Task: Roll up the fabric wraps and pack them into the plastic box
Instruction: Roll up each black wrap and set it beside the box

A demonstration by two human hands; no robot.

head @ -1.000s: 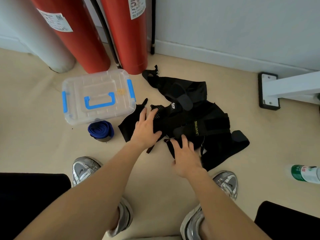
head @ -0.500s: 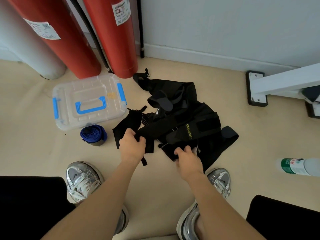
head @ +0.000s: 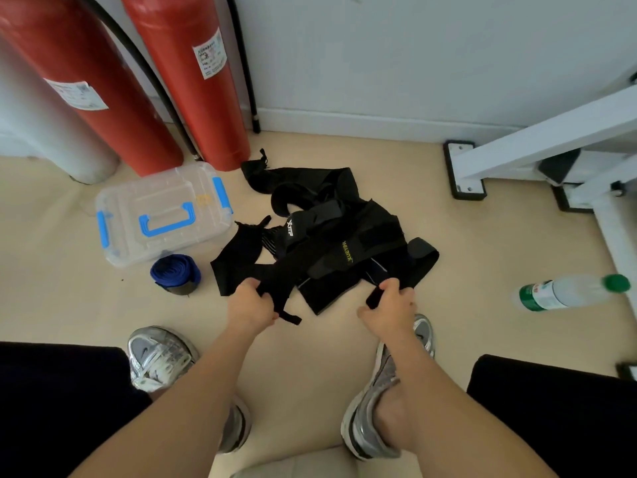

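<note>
A tangled pile of black fabric wraps (head: pixel 331 236) lies on the beige floor in front of me. My left hand (head: pixel 251 305) grips the near left end of a black strap from the pile. My right hand (head: pixel 389 305) grips another black strap end at the pile's near right side. A clear plastic box (head: pixel 162 212) with a blue handle and blue latches stands shut to the left of the pile. A rolled blue wrap (head: pixel 175 274) lies on the floor just in front of the box.
Two red cylinders (head: pixel 193 84) and a grey one (head: pixel 41 132) stand against the wall behind the box. A white metal frame (head: pixel 537 157) crosses the right side. A plastic bottle (head: pixel 572 292) lies at the right. My shoes (head: pixel 155 357) are near the pile.
Both hands went from lying flat on the black pile to curling round strap ends at its near edge. My right hand has moved to the right.
</note>
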